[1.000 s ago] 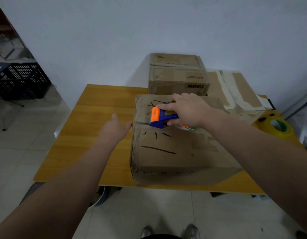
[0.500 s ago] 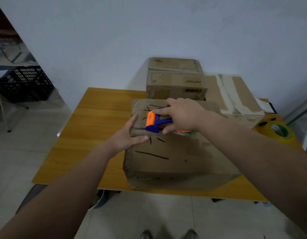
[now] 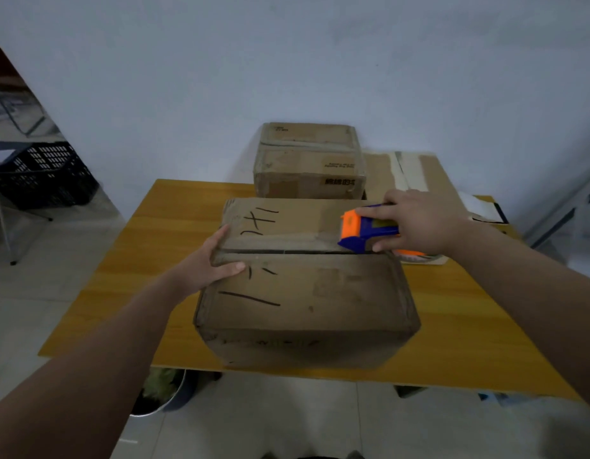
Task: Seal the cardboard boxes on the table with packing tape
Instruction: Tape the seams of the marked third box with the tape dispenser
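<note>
A large cardboard box with black marker strokes lies at the table's near edge, its two top flaps meeting at a dark seam running left to right. My left hand clasps the box's left end at the seam, thumb on top. My right hand grips an orange and blue tape dispenser at the seam's right end, its blue nose touching the box top.
A second cardboard box stands behind, against the wall. Flattened cardboard lies to its right. The wooden table has bare surface on the left. A black crate is on the floor at left.
My right hand carried the dispenser from the seam's left end to its right end. My left hand came in and stayed gripping the box's left end. The view shifted, so the tape roll at right left the frame.
</note>
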`<state>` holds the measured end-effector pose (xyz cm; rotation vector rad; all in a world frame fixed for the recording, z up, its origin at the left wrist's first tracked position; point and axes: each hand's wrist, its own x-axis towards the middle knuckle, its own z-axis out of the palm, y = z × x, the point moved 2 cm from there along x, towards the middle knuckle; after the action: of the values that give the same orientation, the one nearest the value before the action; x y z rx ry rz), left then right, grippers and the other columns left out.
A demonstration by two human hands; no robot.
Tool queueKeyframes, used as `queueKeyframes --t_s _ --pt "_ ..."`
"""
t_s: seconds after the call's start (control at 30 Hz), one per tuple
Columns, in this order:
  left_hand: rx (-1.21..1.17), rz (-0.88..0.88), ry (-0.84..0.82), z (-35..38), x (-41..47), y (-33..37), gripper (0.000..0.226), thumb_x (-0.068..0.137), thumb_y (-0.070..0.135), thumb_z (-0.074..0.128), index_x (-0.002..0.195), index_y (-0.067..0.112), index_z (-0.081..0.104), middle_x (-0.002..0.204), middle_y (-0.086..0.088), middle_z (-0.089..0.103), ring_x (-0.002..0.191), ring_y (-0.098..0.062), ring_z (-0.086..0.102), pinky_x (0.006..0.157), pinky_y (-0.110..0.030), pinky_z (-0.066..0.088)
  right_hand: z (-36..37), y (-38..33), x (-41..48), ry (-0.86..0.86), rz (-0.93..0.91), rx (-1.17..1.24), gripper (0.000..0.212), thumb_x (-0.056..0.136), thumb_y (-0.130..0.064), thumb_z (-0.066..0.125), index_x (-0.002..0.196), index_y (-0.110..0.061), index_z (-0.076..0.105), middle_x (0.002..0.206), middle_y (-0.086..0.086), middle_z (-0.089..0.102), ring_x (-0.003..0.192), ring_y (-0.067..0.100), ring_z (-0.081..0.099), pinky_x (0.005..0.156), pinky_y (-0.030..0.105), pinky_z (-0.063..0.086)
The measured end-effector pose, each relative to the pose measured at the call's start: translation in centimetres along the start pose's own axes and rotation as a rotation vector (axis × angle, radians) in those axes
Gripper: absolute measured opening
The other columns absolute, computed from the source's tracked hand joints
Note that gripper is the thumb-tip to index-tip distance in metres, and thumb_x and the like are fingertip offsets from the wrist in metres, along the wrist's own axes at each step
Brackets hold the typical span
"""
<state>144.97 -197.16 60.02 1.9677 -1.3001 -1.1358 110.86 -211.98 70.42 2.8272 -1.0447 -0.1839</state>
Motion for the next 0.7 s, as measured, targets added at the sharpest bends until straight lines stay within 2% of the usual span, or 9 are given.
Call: queueKeyframes --t_s 0.07,0.13,0.23,0.33,0.53,0.6,0.7 --pt "0.19 -0.005 0.077 0.1 -0.2 0.5 0.097 0.067 0.068 0.058 0.147 0.044 0.009 0.158 -0.001 -0.003 0.143 -0.03 0.007 0.113 -0.051 0.018 0.3 0.2 -0.1 0.018 -0.002 -0.018 0.072 0.079 -0.068 0.051 0.143 -0.048 0.024 0.122 0.0 0.046 0.102 0.018 0.046 0.076 0.029 0.037" --pt "0.468 0.028 0.178 0.3 -0.4 1.1 0.088 0.078 0.068 0.046 0.149 0.036 0.006 0.157 -0.003 -0.012 0.144 -0.029 -0.006 0.114 -0.052 0.006 0.8 0.1 -0.1 0.02 -0.019 -0.037 0.072 0.08 -0.068 0.049 0.144 -0.048 0.023 0.124 0.001 0.045 0.104 0.02 0.046 0.08 0.031 0.04" --pt "0.772 0.095 0.226 1.2 -0.6 2.0 0.08 0.085 0.07 0.024 0.15 0.029 0.003 0.157 -0.003 -0.012 0.144 -0.023 -0.009 0.115 -0.048 -0.001 1.1 0.1 0.0 0.037 -0.039 -0.03 0.072 0.08 -0.067 0.05 0.144 -0.047 0.023 0.123 0.002 0.046 0.105 0.021 0.047 0.083 0.033 0.041" --pt "0.855 0.121 0.195 2.9 -0.7 3.6 0.095 0.072 0.08 0.007 0.15 0.026 0.0 0.158 -0.001 -0.01 0.144 -0.019 -0.008 0.115 -0.044 -0.004 1.3 0.3 0.0 0.05 -0.046 -0.009 0.073 0.08 -0.067 0.051 0.144 -0.047 0.023 0.123 0.003 0.046 0.106 0.022 0.047 0.082 0.033 0.041" --pt "0.914 0.237 0.149 7.4 0.1 7.1 0.103 0.068 0.086 0.008 0.15 0.024 0.003 0.158 -0.004 -0.002 0.145 -0.022 -0.003 0.116 -0.043 -0.002 1.4 0.6 -0.2 0.046 -0.074 0.018 0.074 0.081 -0.068 0.049 0.145 -0.047 0.02 0.121 0.002 0.045 0.105 0.02 0.046 0.08 0.031 0.038" --pt "0.926 0.249 0.161 8.5 0.1 8.1 0.103 0.067 0.086 0.008 0.15 0.026 0.004 0.158 -0.006 0.002 0.145 -0.023 -0.001 0.116 -0.044 -0.001 1.3 0.6 -0.4 0.047 -0.084 0.036 0.075 0.079 -0.075 0.04 0.145 -0.046 0.02 0.12 0.003 0.045 0.103 0.02 0.047 0.08 0.031 0.038" --pt "0.915 0.275 0.192 10.5 -0.3 9.2 0.103 0.067 0.087 0.009 0.15 0.026 0.007 0.158 -0.004 0.007 0.145 -0.021 0.002 0.114 -0.045 -0.003 1.1 0.6 -0.5 0.029 -0.087 0.07 0.09 0.066 -0.088 0.013 0.145 -0.046 0.02 0.119 0.004 0.046 0.103 0.022 0.048 0.078 0.032 0.036"
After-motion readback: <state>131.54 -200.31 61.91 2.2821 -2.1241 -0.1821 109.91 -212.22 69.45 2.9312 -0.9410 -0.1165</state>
